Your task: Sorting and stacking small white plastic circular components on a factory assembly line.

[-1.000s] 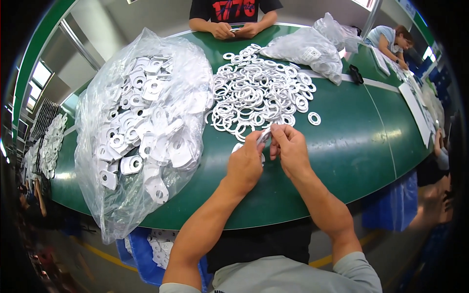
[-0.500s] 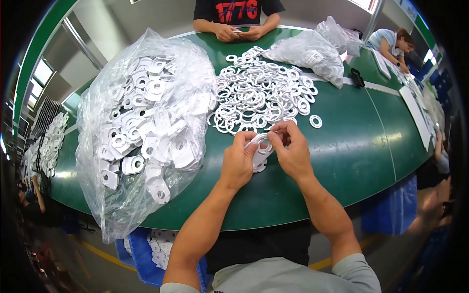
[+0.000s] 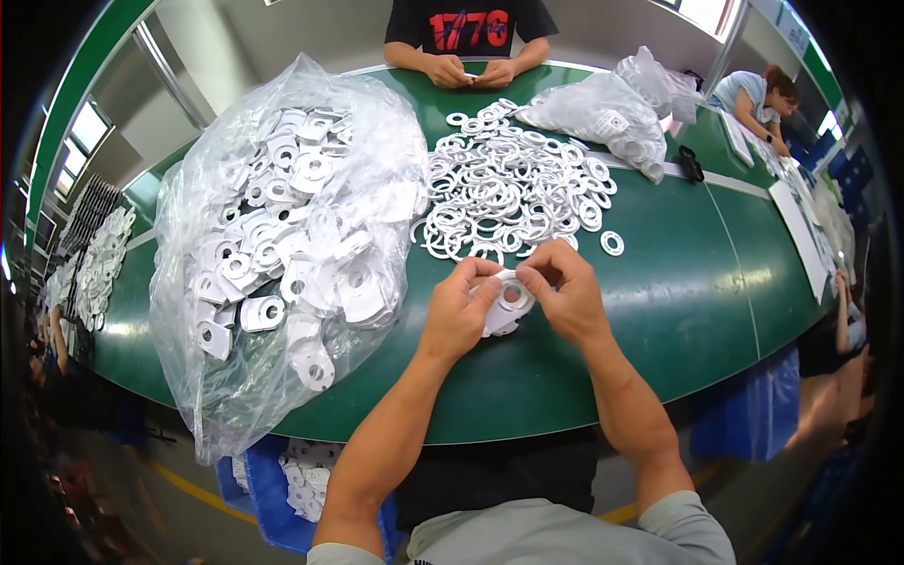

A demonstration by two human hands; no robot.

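Note:
Between my hands is a white plastic plate [image 3: 498,322] with a round hole, and a white ring [image 3: 512,298] lies against its face. My left hand [image 3: 460,309] pinches the left edge between thumb and fingers. On the other side my right hand [image 3: 568,294] is closed, its thumb pressing at the ring's upper right rim. Fingers cover part of both pieces, so whether the ring is seated cannot be told. Just beyond my hands spreads a heap of loose white rings [image 3: 513,184]. One single ring [image 3: 612,243] lies apart to its right.
A big clear plastic bag [image 3: 179,282] of white plates covers the table's left. Another clear bag [image 3: 603,108] and a black object [image 3: 689,165] lie at the far right. Across the green table [image 3: 678,282], a co-worker's hands [image 3: 471,72] hold a small piece. Below stands a blue bin [image 3: 278,508].
The ring, tilted up earlier, now lies flatter against the plate, and more of its face shows. My fingers have shifted slightly around its rim. The view has moved a little.

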